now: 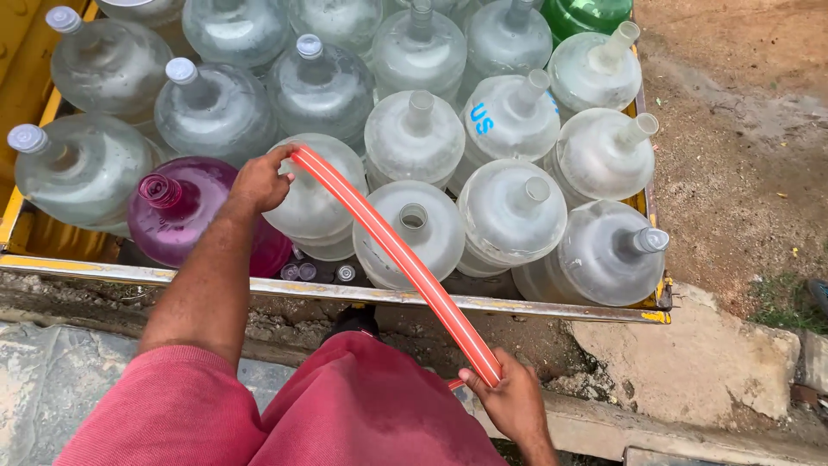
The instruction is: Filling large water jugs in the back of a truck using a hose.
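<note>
the cart bed, a yellow-edged metal tray, is the largest item and my landmark. it is packed with large clear water jugs standing upright and touching one another; some wear pale caps, others are open at the neck. one magenta jug stands at the near-left corner of the cart bed, and a green jug at its far-right corner.

the orange hose arcs from above the near row of jugs, over the near rail of the cart bed, and down towards me. i judge it light, flexible yet springy, holding its curve, and smooth enough to slip when wet.

my left hand is curled closed around the hose's upper end, above a clear jug just right of the magenta one. my right hand is closed around the hose's lower part, outside the near rail. i judge a grip close behind the outlet gives best control.

small loose caps lie just inside the near rail.
</note>
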